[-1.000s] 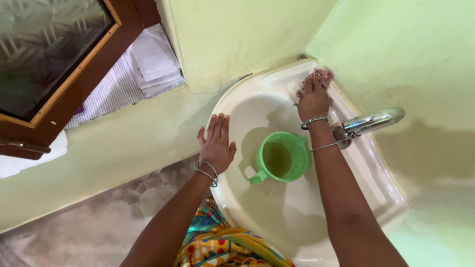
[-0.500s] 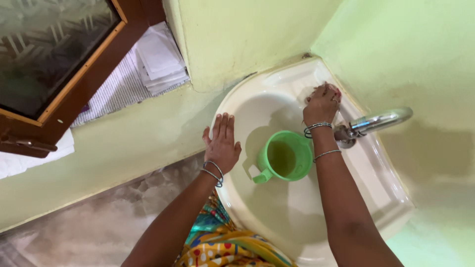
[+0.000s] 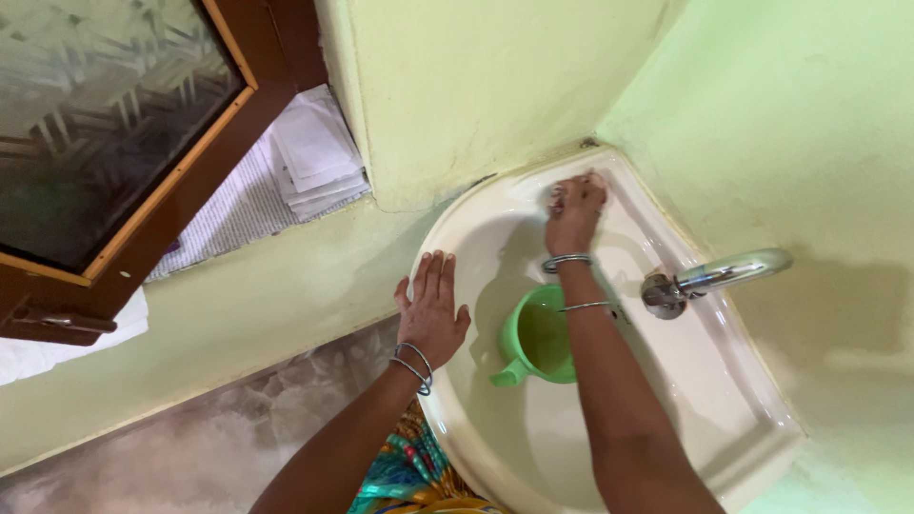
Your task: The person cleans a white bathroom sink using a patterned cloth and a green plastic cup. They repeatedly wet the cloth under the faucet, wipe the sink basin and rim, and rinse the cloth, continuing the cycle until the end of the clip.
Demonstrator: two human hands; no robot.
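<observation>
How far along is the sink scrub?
Done: can't tell; the basin looks pale and wet, with no clear scrubbed patch. In hand: the right hand presses something small and pinkish, mostly hidden, onto the back rim near the corner, while the left hand lies flat on the left rim. Left, likely: the bowl around the green mug and the deck by the tap.

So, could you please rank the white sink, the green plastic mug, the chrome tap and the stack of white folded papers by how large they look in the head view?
1. White ceramic corner sink, by far the largest.
2. Stack of white folded papers and green plastic mug: similar, and the arm hides part of the mug, so unranked.
3. Chrome tap, smallest.
</observation>
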